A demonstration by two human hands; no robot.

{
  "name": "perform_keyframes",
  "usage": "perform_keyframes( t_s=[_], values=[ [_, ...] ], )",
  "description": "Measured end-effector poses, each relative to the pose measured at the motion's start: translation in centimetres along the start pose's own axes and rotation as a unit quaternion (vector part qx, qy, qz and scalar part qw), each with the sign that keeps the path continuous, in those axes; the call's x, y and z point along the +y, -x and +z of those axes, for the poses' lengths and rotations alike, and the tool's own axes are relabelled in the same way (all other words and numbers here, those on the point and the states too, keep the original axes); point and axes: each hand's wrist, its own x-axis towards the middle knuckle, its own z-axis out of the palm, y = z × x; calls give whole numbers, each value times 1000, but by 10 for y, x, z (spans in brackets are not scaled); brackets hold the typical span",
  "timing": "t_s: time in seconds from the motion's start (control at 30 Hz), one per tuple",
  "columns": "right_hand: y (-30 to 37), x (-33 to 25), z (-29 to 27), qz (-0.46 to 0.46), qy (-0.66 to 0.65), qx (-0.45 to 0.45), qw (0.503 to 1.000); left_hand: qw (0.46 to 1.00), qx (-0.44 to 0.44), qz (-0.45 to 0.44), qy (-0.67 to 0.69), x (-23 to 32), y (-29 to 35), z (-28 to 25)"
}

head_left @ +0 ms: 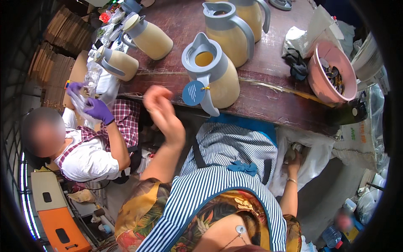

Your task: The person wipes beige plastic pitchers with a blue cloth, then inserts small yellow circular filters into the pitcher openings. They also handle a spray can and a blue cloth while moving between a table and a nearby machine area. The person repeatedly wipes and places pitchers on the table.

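My left hand (164,115) is raised off the table's front edge, slightly blurred. Its fingers are loosely bent, the thumb side is apart, and nothing shows in it. Nearest to it stands a cream jug (222,86) with a grey spout, collar and handle. The jug's top is open, and a round blue tag (194,93) hangs at its handle. Down at my right side, my right hand (294,159) reaches into a clear plastic bag (319,153). Pale, rounded pieces show by its fingers, which are mostly hidden, so I cannot tell whether it grips one.
More cream jugs (228,40) stand on the dark red table (180,77); two jugs (153,40) lean at the left. At right are a pink basin (321,80) of small parts and a dark bottle (352,110). A co-worker in purple gloves (98,110) handles clear plastic at left.
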Motion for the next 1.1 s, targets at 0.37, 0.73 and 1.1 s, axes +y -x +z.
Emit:
perform_keyframes(
  t_s=[0.37,0.73,1.1],
  values=[
    [104,-432,-122,-503,-301,-29,809,959,-15,-252,128,34,23,26],
    [107,-599,-65,-788,149,-25,597,985,-82,-146,-33,35,-17,-12],
    [102,-603,-42,-812,201,-80,542,954,-77,-208,200,-12,-7,-6]
  ],
)
